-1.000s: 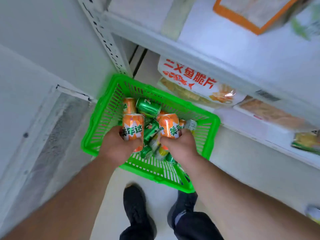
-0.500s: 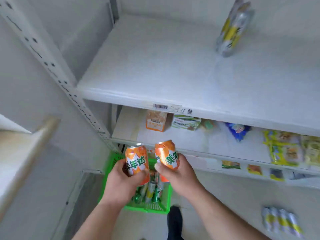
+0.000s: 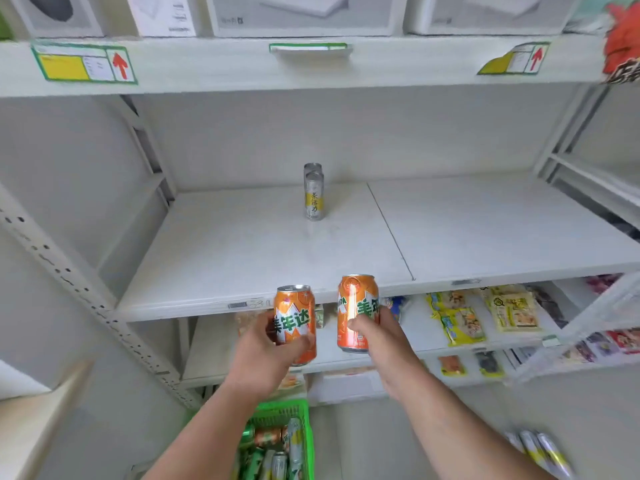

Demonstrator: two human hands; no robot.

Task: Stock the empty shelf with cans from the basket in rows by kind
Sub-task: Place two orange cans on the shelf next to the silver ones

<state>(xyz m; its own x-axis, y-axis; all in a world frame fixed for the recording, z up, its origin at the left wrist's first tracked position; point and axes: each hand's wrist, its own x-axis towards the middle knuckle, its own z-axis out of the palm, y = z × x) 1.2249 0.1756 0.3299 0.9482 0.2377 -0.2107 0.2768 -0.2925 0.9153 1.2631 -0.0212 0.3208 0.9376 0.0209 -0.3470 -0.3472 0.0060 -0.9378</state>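
- Just below and in front of the shelf (image 3: 242, 244) lip, two orange cans are held upright, side by side and slightly apart: the left can (image 3: 295, 323) and the right can (image 3: 356, 311).
- The shelf board lies up and forward of both cans; the right can rides higher and looks nearer the edge.
- Both cans are orange with green-and-white lettering and silver tops, one kind.
- The left hand (image 3: 266, 358) wraps its can; the right hand (image 3: 381, 341) grips its can from the side.
- Two slim silver cans (image 3: 313, 195) stand in file mid-shelf, well apart.
- The green basket (image 3: 277, 414) sits below, cans inside.
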